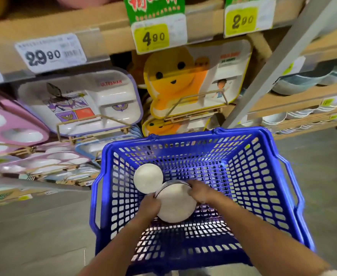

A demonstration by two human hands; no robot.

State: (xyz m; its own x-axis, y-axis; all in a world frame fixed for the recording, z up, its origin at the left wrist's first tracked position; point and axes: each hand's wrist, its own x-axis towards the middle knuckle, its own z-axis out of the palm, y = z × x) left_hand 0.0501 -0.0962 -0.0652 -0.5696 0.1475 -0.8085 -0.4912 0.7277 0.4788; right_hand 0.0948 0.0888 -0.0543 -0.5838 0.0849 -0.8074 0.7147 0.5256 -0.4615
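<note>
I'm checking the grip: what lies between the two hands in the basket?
Head view: the larger white bowl lies between the left hand and right hand, each gripping its rim.

One head-worn wide-angle view, we look forward and steeply down from our eye height, close over the blue basket point(183, 137) in front of us, the store shelves point(103, 30) tilted across the upper half, near on our left.
</note>
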